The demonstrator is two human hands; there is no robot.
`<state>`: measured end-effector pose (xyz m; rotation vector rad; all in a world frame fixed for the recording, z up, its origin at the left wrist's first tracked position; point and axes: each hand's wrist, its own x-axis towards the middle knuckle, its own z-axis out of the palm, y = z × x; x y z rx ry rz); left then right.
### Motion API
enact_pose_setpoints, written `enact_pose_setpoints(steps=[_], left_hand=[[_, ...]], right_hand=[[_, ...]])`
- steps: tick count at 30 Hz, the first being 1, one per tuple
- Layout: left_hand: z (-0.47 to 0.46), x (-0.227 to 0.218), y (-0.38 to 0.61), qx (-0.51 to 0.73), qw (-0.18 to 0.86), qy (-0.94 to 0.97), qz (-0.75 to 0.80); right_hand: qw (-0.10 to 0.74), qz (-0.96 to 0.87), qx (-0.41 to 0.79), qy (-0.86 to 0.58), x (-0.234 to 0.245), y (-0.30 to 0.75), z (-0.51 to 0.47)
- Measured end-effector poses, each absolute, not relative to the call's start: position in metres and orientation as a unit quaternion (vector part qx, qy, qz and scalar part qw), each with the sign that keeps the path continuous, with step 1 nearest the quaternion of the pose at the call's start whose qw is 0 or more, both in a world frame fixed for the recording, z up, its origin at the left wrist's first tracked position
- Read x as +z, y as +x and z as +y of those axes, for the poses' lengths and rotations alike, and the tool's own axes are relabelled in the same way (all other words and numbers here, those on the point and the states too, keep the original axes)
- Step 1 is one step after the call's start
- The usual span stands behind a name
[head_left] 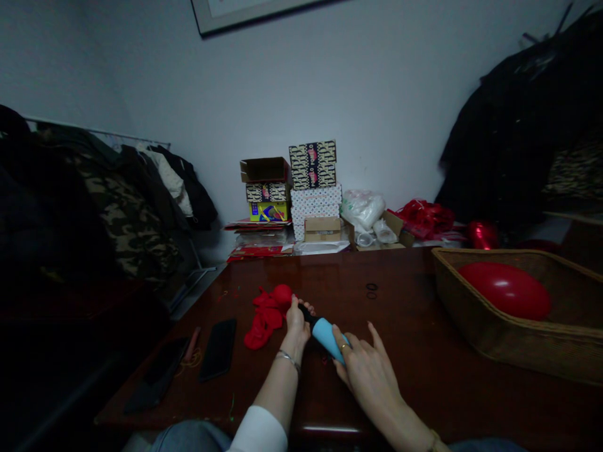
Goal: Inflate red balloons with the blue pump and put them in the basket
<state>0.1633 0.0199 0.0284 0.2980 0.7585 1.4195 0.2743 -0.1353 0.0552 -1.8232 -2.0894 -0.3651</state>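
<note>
A light-blue balloon pump (324,334) with a black front end lies slantwise above the middle of the table. My left hand (296,319) is closed around its black end, at the neck of a small, slightly filled red balloon (282,294). The exact grip point is hidden by the fingers. My right hand (366,367) is closed on the rear of the blue barrel, with one finger sticking out. Just left of my left hand, several limp red balloons (261,325) lie in a heap.
A wicker basket (490,339) with a large inflated red balloon (506,290) stands at right. Two dark phones (218,349) lie on the left. Black rings (372,287) sit farther back. Stacked boxes (315,207) and plastic bags (363,210) line the wall.
</note>
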Motion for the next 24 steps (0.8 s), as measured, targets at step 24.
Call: enact_pose_setpoints(steps=[24], left_hand=[[0.033,0.034,0.142,0.648,0.673,0.117,0.337]], right_hand=[[0.236,-0.748,-0.165,-0.598,0.041,0.305,-0.176]])
